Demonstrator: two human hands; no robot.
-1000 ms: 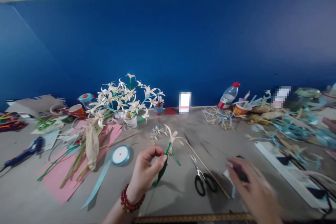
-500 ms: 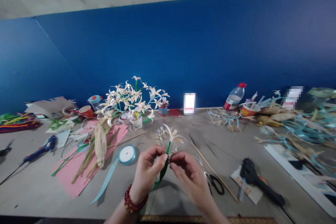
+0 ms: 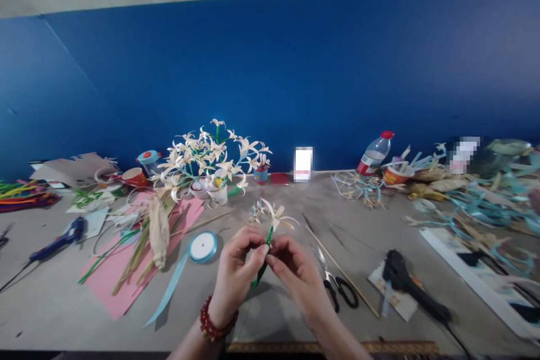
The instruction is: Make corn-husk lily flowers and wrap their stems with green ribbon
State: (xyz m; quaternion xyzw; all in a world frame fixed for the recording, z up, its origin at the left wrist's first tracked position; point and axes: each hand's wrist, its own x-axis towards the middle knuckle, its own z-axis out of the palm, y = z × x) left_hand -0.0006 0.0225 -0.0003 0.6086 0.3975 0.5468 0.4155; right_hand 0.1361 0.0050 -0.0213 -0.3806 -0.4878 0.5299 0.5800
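My left hand pinches the green stem of a cream-petalled artificial flower, thumb and forefinger just below the bloom. Close against it, my right hand has its fingertips pressed together on the same stem. A dark green leaf-like strip hangs below the fingers, partly hidden by my left hand. Just beyond the hands, a few small curled pieces lie on the table. To the left is a spool of light blue ribbon; black-handled scissors lie to the right.
Potted cream flowers stand at the back, before a blue partition. Pink paper with dried husks and a blue glue gun are on the left. On the right are a thin stick, a black glue gun, a bottle and a power strip.
My right hand has moved left, closing onto the stem beside my left fingers. The green strip now shows less beneath the hands. The view has shifted slightly.
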